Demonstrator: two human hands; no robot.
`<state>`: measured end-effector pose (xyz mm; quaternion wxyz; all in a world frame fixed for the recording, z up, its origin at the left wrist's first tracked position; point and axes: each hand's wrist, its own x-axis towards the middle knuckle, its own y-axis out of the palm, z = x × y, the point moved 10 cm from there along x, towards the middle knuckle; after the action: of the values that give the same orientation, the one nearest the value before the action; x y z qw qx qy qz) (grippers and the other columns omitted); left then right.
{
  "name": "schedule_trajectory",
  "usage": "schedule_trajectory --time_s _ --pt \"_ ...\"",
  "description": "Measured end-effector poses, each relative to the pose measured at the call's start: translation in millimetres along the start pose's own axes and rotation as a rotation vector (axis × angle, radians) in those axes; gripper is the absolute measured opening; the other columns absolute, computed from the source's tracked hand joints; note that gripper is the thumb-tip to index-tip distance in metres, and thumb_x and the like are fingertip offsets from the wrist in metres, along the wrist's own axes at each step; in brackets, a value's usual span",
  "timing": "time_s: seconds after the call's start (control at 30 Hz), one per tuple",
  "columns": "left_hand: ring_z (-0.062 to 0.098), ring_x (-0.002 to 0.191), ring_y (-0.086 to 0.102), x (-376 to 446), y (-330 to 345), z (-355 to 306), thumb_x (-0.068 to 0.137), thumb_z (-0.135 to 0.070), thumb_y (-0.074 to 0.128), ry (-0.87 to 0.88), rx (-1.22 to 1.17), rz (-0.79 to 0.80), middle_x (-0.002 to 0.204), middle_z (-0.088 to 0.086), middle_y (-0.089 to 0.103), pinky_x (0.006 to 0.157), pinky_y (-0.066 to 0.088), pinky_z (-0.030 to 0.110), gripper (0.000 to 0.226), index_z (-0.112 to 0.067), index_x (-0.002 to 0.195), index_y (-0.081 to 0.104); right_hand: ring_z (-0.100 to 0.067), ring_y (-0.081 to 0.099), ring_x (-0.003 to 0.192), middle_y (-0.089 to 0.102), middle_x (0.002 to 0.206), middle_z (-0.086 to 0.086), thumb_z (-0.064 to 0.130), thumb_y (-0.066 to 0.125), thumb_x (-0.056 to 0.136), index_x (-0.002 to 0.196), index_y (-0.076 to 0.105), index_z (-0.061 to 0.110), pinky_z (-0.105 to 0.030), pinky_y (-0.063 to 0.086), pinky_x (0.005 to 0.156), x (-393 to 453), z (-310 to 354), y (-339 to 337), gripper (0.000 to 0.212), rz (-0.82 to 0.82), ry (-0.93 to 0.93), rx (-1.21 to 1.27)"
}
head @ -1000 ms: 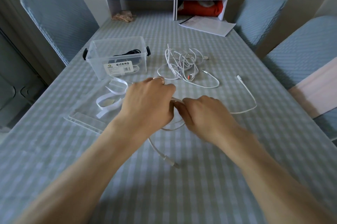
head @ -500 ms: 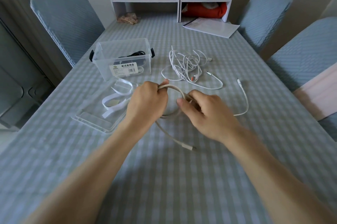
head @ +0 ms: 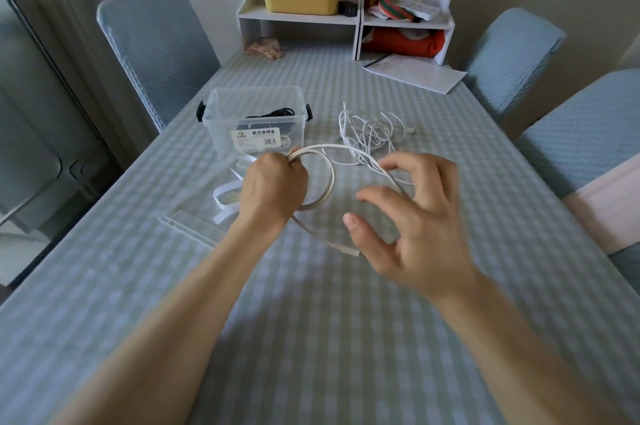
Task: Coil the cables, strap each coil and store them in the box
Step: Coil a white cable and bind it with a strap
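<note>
White cable [head: 325,179]: held above the tabletop [head: 311,320] as loops gripped in the closed fingers of the left hand [head: 273,187], plug end trailing down. Right hand [head: 412,217]: half a second ago pinching the loop, now drawn back with fingers spread, cable running loosely across them. Judged mid-coil; straps [head: 227,198], box [head: 254,123] and remaining cables [head: 372,132] lie beyond.

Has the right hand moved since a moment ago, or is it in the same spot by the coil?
Yes. The right hand has let go and drawn away from the loop held in the left hand, toward the person.
</note>
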<state>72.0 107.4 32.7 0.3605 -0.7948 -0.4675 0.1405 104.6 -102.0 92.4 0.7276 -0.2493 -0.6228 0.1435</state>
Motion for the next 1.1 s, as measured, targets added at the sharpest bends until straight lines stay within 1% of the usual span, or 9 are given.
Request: schedule_trajectory --time_s 0.27,0.37,0.47,0.6,0.7,0.77,0.9,0.97,1.1 --pt "0.032 0.078 0.047 -2.0 0.3 2.7 0.099 -0.023 0.042 -0.028 0.033 0.024 0.065 0.003 0.046 0.068 0.034 0.033 0.033 -0.004 0.076 0.057 -0.024 0.049 0.108 0.066 0.107 0.002 0.06 0.067 0.078 0.074 0.075 0.019 -0.041 0.032 0.1 -13.8 3.1 42.8 0.042 0.321 -0.103 -0.026" --pt "0.03 0.074 0.047 -4.5 0.6 2.6 0.098 -0.022 0.041 -0.018 0.003 0.028 0.063 0.001 0.047 0.063 0.033 0.032 0.035 -0.004 0.071 0.054 -0.016 0.054 0.087 0.063 0.083 0.009 0.058 0.061 0.081 0.075 0.072 0.021 -0.032 0.039 0.084 -23.4 -3.9 57.6 0.039 0.493 -0.027 0.065" --pt "0.03 0.073 0.048 -5.4 1.0 2.8 0.098 -0.022 0.041 -0.002 -0.014 0.034 0.063 0.002 0.049 0.057 0.031 0.033 0.038 -0.006 0.065 0.051 -0.01 0.056 0.064 0.059 0.065 0.011 0.052 0.063 0.084 0.074 0.069 0.022 -0.029 0.045 0.062 -32.1 -22.7 66.1 0.032 0.621 0.241 0.167" --pt "0.031 0.073 0.047 -11.9 8.1 0.9 0.102 -0.031 0.04 0.025 0.005 0.059 0.062 0.001 0.047 0.066 0.033 0.032 0.046 -0.01 0.062 0.048 -0.003 0.05 0.051 0.057 0.054 0.01 0.034 0.079 0.082 0.074 0.067 0.016 -0.018 0.04 0.053 -42.1 -66.4 60.8 0.023 0.435 0.762 0.465" --pt "0.026 0.06 0.045 -22.1 16.4 -9.1 0.103 -0.033 0.041 0.08 0.021 0.072 0.059 0.001 0.046 0.059 0.029 0.032 0.049 -0.012 0.058 0.045 -0.009 0.054 0.052 0.059 0.056 0.006 0.013 0.079 0.081 0.08 0.068 0.011 -0.022 0.048 0.052 -60.6 -86.9 65.1 0.011 0.181 1.173 0.866" --pt "0.014 0.052 0.041 -29.7 22.5 -18.7 0.103 -0.033 0.042 0.127 0.021 0.072 0.056 0.001 0.045 0.052 0.025 0.032 0.052 -0.011 0.056 0.043 -0.007 0.056 0.055 0.061 0.06 0.005 0.007 0.076 0.083 0.082 0.071 0.011 -0.021 0.05 0.055 -66.2 -88.9 65.5 0.006 0.039 1.277 0.959" --pt "0.019 0.052 0.043 -38.1 32.4 -29.7 0.102 -0.032 0.043 0.19 -0.024 0.077 0.053 0.005 0.046 0.049 0.025 0.035 0.053 -0.008 0.055 0.041 -0.006 0.06 0.068 0.068 0.072 -0.004 0.015 0.069 0.091 0.081 0.072 0.023 -0.033 0.051 0.067 -56.2 -82.4 50.2 0.013 -0.071 1.048 0.673" --pt "0.021 0.053 0.044 -38.5 33.5 -29.8 0.1 -0.028 0.045 0.187 -0.049 0.078 0.054 0.006 0.048 0.046 0.027 0.029 0.05 -0.006 0.055 0.043 -0.003 0.064 0.076 0.07 0.087 0.002 0.025 0.068 0.092 0.098 0.07 0.023 -0.026 0.05 0.071 -46.6 -67.6 48.4 0.006 0.017 0.883 0.515" --pt "0.022 0.051 0.04 -38.4 37.6 -26.9 0.097 -0.025 0.046 0.161 -0.086 0.112 0.051 0.003 0.044 0.046 0.028 0.03 0.047 -0.007 0.054 0.041 -0.007 0.07 0.073 0.07 0.099 0.005 0.016 0.071 0.089 0.123 0.064 0.023 -0.025 0.055 0.074 -48.8 -60.8 51.0 0.036 0.08 0.88 0.507"
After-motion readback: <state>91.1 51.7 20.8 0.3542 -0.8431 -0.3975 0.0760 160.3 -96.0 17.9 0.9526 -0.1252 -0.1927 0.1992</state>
